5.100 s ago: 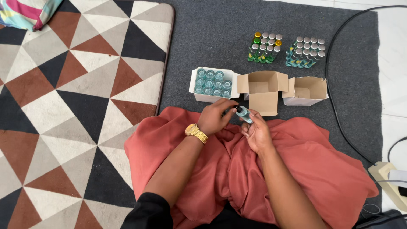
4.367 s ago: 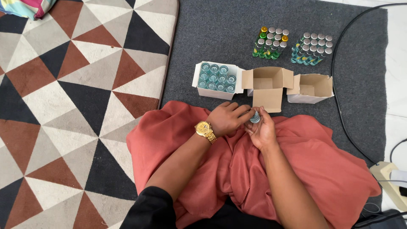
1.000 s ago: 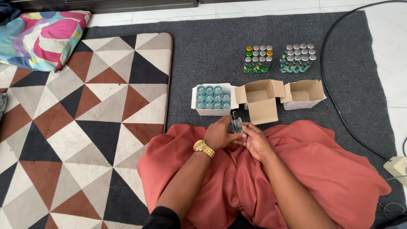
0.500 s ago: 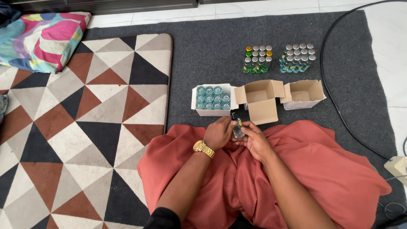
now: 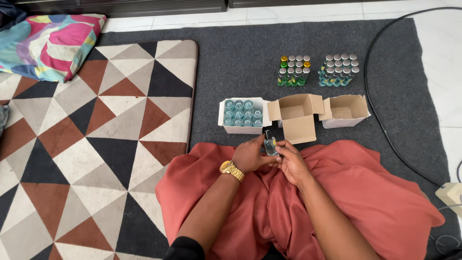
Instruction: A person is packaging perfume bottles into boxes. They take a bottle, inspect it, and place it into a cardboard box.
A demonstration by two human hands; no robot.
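Centre frame: left hand (image 5: 251,155) and right hand (image 5: 290,161) both have fingers closed round one small clear bottle (image 5: 270,145) with a dark top, held upright over the red cloth (image 5: 365,192). Its lower part is hidden by fingers; contents cannot be made out. Just above: a box of bottles (image 5: 243,114), two open boxes (image 5: 296,115), then two bottle clusters (image 5: 293,70). A cable (image 5: 380,125) runs right.

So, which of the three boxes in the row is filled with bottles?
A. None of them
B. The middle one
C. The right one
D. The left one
D: the left box shows rows of bottle tops, while the middle box and right box are open and empty.
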